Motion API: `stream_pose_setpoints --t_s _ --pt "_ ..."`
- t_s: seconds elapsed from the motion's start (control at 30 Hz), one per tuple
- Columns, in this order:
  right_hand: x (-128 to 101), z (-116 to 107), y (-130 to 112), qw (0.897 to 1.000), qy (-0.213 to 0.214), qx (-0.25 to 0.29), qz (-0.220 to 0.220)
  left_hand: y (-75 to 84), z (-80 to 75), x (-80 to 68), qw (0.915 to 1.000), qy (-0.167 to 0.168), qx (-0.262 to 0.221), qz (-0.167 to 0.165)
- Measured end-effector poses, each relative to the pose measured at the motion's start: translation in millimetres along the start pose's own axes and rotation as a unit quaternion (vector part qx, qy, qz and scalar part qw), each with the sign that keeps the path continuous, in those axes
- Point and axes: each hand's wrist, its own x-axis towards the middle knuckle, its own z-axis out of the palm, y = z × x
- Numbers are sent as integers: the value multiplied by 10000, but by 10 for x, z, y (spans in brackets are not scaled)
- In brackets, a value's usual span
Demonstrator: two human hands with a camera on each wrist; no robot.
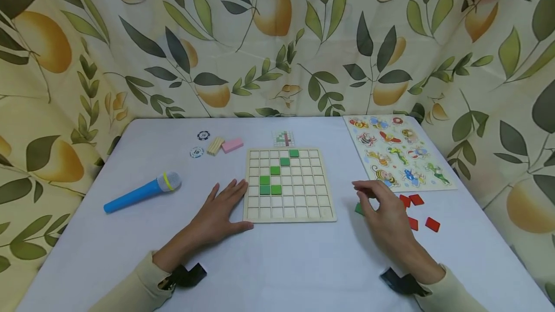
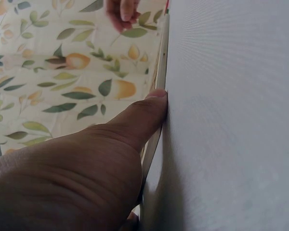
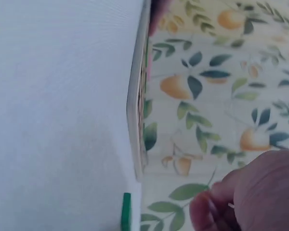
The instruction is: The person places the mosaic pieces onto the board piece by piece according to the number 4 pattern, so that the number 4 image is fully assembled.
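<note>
A square wooden grid board (image 1: 295,220) lies mid-table with several green tiles (image 1: 275,170) in its cells, running in a diagonal toward the upper right. My left hand (image 1: 218,215) rests spread at the board's left side. Its thumb (image 2: 147,108) touches the near edge of the board in the left wrist view. To the right of the board, my right hand (image 1: 383,213) hovers with bent fingers and thumb close together, and no object shows between them. A loose green tile (image 1: 359,208) lies just below its fingertips. Several red tiles (image 1: 432,224) lie beside that hand, some partly hidden by it.
A sheet of cartoon insects (image 1: 381,150) lies at the back right. Behind the board is a small printed grid card (image 1: 284,138). A blue toy microphone (image 1: 138,196), two poker chips (image 1: 197,152), wooden sticks (image 1: 215,146) and a pink block (image 1: 232,145) lie to the left.
</note>
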Motion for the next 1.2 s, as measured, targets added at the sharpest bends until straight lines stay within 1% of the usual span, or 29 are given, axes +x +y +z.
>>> stream_pose_setpoints --t_s 0.07,0.17,0.23,0.33,0.47,0.63,0.87,1.0,1.1,1.13,1.2 --pt "8 -24 43 9994 -20 -118 332 -3 -8 7 10000 -13 -20 -15" --pt "27 -60 94 9952 -388 -331 838 -5 -10 9 10000 -5 -53 -16" --pt "40 -76 116 9894 -758 -433 1161 -6 -9 13 10000 21 -64 5" --pt "49 -72 137 9777 -1278 -533 1579 -7 -3 20 9999 70 -67 55" --pt "37 -65 142 9673 -1655 -530 1846 -7 3 24 9999 48 -79 68" --pt "14 -100 145 9647 -1862 -610 1757 -2 0 18 9999 40 -58 78" --pt "13 -80 163 9657 -1860 -615 1705 5 -17 1 10000 11 -38 21" --pt "9 -50 152 9706 -1683 -629 1602 -1 -22 2 10000 -1 -40 49" --pt "11 -55 70 9760 -1559 -603 1398 -1 -20 8 10000 1 -36 64" --pt "20 -59 27 9778 -1547 -573 1291 1 -20 8 10000 3 -39 63" --pt "50 -67 -65 9826 -1531 -495 926 3 -17 7 10000 6 -34 53"
